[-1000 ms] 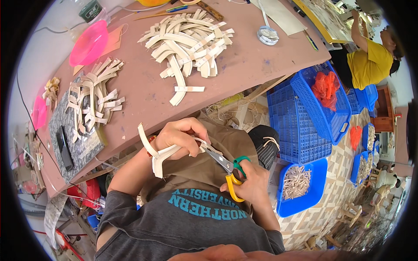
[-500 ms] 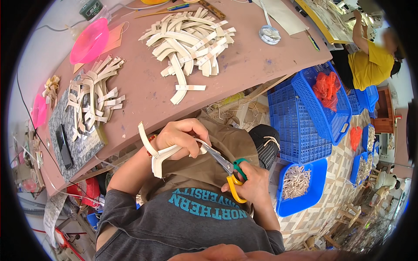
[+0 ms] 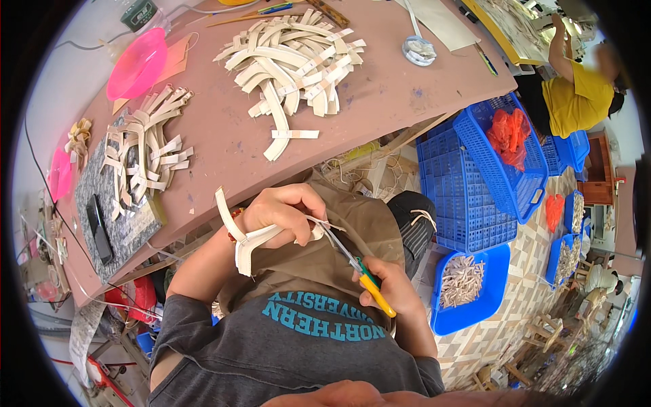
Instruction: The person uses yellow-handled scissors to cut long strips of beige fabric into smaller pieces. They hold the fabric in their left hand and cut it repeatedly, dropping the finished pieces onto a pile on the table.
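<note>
My left hand [image 3: 283, 211] is closed on a cream branched strap piece [image 3: 245, 239], whose free ends stick out left and down past the wrist. A narrow end of it pokes out by my fingertips. My right hand [image 3: 395, 287] grips a pair of scissors [image 3: 371, 290] with yellow and green handles. The handles lie close together, and the blades point up-left to the strap end at my left fingers. Whether the blade tips touch the strap I cannot tell. Both hands are above my lap, over a brown apron [image 3: 363, 227].
A brown table [image 3: 400, 95] stands ahead, with a large pile of cream straps [image 3: 291, 57], a smaller pile [image 3: 146, 146], a black phone [image 3: 99, 229] and a pink bowl [image 3: 137, 64]. Blue crates [image 3: 461, 183] and a blue tub [image 3: 498, 278] are at right. A person in yellow [image 3: 576, 102] works beyond.
The scissors have turned edge-on and their handles have come together. My right hand has rotated with them. My left hand and the strap piece have hardly moved.
</note>
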